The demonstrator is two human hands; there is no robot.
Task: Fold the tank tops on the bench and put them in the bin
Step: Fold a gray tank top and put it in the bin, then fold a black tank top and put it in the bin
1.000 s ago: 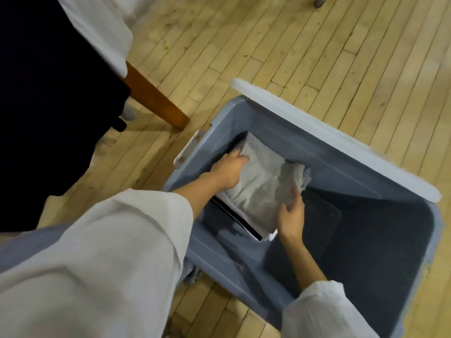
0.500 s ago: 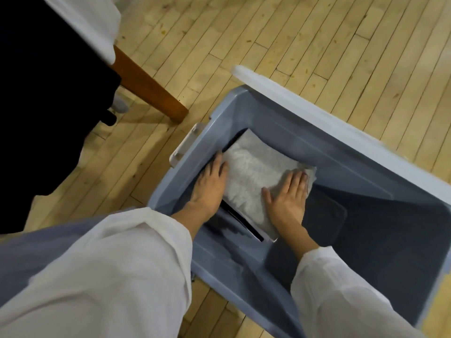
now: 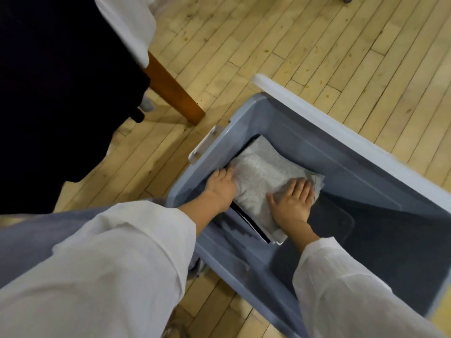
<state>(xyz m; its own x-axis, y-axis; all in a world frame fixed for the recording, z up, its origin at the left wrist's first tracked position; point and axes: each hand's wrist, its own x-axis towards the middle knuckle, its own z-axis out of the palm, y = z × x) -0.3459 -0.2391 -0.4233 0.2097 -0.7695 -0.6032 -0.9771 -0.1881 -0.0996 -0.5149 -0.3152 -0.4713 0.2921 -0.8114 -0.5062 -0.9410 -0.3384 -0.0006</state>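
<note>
Folded tank top [image 3: 261, 172]: pale heathered grey, squared into a neat rectangle, top face smooth, with a slightly ruffled corner just past your right fingertips. It lies inside the grey-blue plastic bin [image 3: 346, 154], tucked into the corner at the latch end. Your right hand [image 3: 292, 200] lies palm down on the end of the fold nearer the bin's middle, fingers straight and close together, thumb splayed out toward your left hand, pressing flat and pinching nothing. Your left hand [image 3: 220, 185] sits on the opposite edge, against the bin's end wall, back of the hand up, fingers laid together on the cloth; you cannot tell whether the tips tuck under the edge. The grey fabric spans the gap between both hands. Under your right wrist, the near edge of the fold shows more folded garments [image 3: 256, 226] beneath it, a black layer and a white one, stacked flush. Beyond your right hand the bin's floor is dark and bare. A white latch handle [image 3: 203, 147] sits on the rim just outside your left hand, and a white lid [image 3: 317, 107] stands along the far rim. Past your left hand a wooden bench leg [image 3: 174, 93] meets the plank floor [image 3: 317, 45]. White sleeves [image 3: 122, 264] cover both forearms.
</note>
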